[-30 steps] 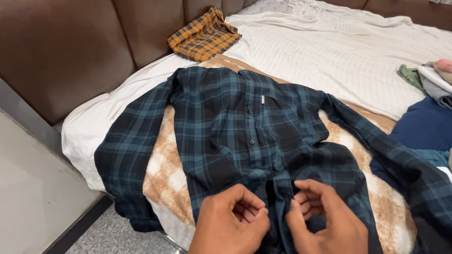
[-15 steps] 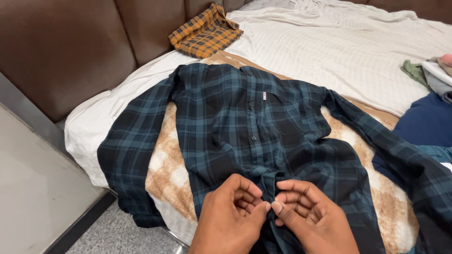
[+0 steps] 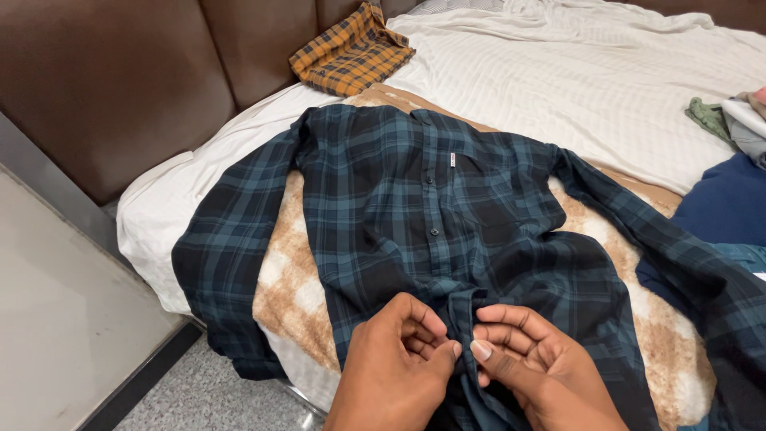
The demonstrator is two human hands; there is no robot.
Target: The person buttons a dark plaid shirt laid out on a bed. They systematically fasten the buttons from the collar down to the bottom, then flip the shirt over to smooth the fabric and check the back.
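A dark blue-green plaid shirt point(image 3: 415, 199) lies spread face up on a brown-and-white fleece blanket point(image 3: 283, 287), sleeves out to both sides. Small buttons run down its front placket. My left hand point(image 3: 395, 363) and my right hand point(image 3: 535, 367) meet at the lower part of the placket, near the hem. The fingers of both hands pinch the two edges of the shirt front together, thumbs almost touching. The fabric bunches up between them.
A folded orange-and-dark plaid cloth point(image 3: 351, 49) rests against the brown padded headboard point(image 3: 120, 88). White striped bedding point(image 3: 574, 88) covers the far side. Blue, green and grey clothes point(image 3: 730, 191) are piled at the right edge. Grey floor point(image 3: 64, 319) lies to the left.
Both hands have come closer together on the lower placket, and the fingers now pinch the shirt's front edges. The view has shifted slightly right.
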